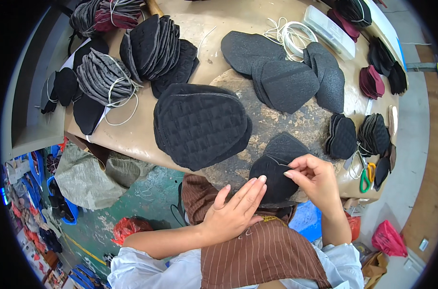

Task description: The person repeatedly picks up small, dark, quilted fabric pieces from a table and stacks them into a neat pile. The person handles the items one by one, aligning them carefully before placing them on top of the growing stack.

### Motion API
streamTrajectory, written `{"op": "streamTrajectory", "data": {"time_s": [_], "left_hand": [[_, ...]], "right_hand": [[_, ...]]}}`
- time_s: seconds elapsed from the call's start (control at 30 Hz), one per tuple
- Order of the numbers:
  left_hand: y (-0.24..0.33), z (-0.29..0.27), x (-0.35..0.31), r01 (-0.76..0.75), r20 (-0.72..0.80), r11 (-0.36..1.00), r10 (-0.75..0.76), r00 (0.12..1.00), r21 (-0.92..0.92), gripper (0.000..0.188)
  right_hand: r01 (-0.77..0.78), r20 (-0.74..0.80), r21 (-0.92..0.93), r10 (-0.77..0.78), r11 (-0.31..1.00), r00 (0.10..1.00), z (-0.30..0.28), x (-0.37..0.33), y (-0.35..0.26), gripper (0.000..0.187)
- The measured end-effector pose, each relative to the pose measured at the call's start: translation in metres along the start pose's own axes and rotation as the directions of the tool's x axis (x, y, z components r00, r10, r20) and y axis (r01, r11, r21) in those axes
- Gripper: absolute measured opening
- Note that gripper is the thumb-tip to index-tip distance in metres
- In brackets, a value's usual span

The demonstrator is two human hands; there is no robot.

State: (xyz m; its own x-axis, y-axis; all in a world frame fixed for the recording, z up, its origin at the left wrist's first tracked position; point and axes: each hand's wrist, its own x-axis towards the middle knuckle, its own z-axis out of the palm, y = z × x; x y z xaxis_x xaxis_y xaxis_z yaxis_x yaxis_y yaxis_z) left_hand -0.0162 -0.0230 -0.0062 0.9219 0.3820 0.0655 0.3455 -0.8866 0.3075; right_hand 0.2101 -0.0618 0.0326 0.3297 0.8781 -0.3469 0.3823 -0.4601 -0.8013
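Observation:
A rounded black fabric piece [271,185] lies at the near edge of the table, partly over another dark piece [286,146] with a pointed top. My left hand [234,207] is open, its stretched fingertips resting on the left side of the front piece. At that piece's upper right edge, my right hand [317,182] is closed, with thumb and forefinger pinched together on the rim. Just to the left sits a stack of large black quilted pieces [199,126]. Both hands partly hide the front piece's sides.
Dark grey foam-like pieces [284,85] lie beyond my hands, near a coil of white cord [296,41] and a clear plastic box [329,32]. Tied bundles [105,77] fill the far left. Small black stacks [342,136] and green-and-orange-handled scissors [366,178] are on the right.

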Motion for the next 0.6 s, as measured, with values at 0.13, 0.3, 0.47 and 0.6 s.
{"op": "streamTrajectory", "data": {"time_s": [0.13, 0.3, 0.47, 0.6], "left_hand": [[0.009, 0.0, 0.024, 0.137, -0.013, 0.99, -0.138, 0.99, -0.017, 0.077], [-0.002, -0.021, 0.052, 0.164, -0.165, 0.928, -0.229, 0.959, -0.334, 0.069], [-0.01, -0.055, 0.047, 0.069, -0.124, 0.483, -0.355, 0.927, -0.873, 0.061], [-0.061, -0.087, 0.058, 0.125, -0.35, 0.617, -0.588, 0.729, -0.777, 0.058]], "right_hand": [[0.108, -0.075, -0.263, -0.132, 0.959, 0.988, 0.006, 0.003, 0.0, 0.013], [0.297, -0.024, -0.196, -0.307, 0.935, 0.951, -0.002, -0.009, -0.002, 0.013], [0.55, -0.048, -0.152, -0.562, 0.821, 0.826, -0.025, -0.026, -0.004, 0.017], [0.113, -0.441, -0.553, -0.405, 0.825, 0.801, -0.075, -0.003, 0.032, 0.041]]}}
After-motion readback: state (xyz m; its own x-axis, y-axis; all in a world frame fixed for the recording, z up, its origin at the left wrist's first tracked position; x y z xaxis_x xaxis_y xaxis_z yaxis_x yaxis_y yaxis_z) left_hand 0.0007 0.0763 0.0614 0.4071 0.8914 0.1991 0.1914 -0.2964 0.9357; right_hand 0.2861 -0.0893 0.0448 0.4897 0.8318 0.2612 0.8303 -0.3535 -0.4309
